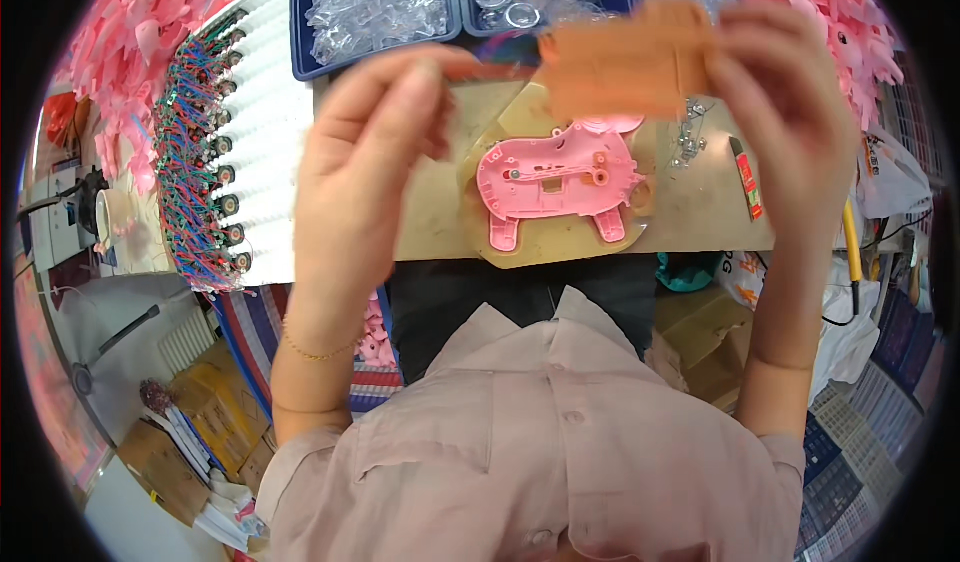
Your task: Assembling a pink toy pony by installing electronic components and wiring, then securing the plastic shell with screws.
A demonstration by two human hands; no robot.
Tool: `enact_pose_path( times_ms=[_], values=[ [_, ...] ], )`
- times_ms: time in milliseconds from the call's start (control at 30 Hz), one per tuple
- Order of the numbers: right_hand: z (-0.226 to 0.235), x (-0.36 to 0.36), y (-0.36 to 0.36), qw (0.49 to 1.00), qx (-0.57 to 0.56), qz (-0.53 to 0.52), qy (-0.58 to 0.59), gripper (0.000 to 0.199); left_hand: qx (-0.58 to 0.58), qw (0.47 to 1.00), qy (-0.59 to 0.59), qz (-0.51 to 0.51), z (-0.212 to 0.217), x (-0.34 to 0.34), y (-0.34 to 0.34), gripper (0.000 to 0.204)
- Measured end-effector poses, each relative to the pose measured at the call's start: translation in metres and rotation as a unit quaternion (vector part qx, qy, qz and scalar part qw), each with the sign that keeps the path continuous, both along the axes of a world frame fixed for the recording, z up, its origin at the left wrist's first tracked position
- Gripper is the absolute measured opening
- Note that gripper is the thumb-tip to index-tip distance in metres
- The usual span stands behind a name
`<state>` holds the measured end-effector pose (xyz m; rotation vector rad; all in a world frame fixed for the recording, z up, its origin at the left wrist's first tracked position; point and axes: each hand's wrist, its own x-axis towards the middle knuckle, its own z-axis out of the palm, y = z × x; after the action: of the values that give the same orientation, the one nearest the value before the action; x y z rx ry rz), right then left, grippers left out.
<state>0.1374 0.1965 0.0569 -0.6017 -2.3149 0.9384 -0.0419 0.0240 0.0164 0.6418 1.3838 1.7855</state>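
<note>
1. The orange plastic part (625, 70), boxy and blurred, is raised above the far side of the worktop (428, 224), at the fingertips of the right grip (785, 87) and to the right of the left grip (372, 132).
2. The right grip is closed on the orange part's right edge, thumb and fingers pinching it.
3. The left grip has its fingers curled and its thumb close to the index finger. Dark coloured wires (512, 50) show between its fingertips and the orange part; blur hides whether it pinches them, so I cannot tell if it is closed.
4. Below the orange part, a pink shell (555, 184) lies hollow side up on a yellowish board (540, 246), apart from both grips. It has two stubby legs toward the person and thin wiring inside.
5. The orange part blocks the view of the board's far edge and some of a pink piece (612, 123) there.
6. Right of the board lie loose screws (690, 134) and a red-and-black tool (746, 180).
7. Blue bins (455, 4) of clear plastic parts (375, 2) stand at the back; bundled wires (190, 162) line the left.
</note>
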Motion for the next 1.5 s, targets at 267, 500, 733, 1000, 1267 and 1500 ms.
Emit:
enact_pose_path(
  times_ms=[267,500,733,1000,1267,1500],
  values=[
    [-0.027,0.020,-0.044,0.987,0.087,0.030,-0.130,0.023,-0.091,0.993,0.033,-0.064,-0.044,0.035,-0.038,0.031],
    [-0.046,-0.042,-0.053,0.936,0.070,0.311,-0.148,0.037,-0.014,1.000,0.011,0.022,-0.056,0.047,-0.041,0.041],
    [-0.043,-0.041,-0.061,0.932,0.197,0.262,-0.155,0.020,-0.122,0.989,0.083,-0.004,-0.057,0.047,-0.042,0.033],
    [-0.055,-0.054,-0.053,0.920,0.194,0.277,-0.199,0.015,-0.134,0.841,0.523,0.044,-0.071,0.032,-0.052,0.015],
    [-0.050,-0.058,-0.051,0.902,0.202,0.298,-0.237,0.017,-0.148,0.716,0.682,-0.016,-0.078,0.033,-0.064,0.044],
    [-0.059,-0.079,-0.030,0.883,0.189,0.335,-0.269,0.030,-0.140,0.662,0.734,-0.044,-0.070,0.030,-0.060,0.041]
  ],
)
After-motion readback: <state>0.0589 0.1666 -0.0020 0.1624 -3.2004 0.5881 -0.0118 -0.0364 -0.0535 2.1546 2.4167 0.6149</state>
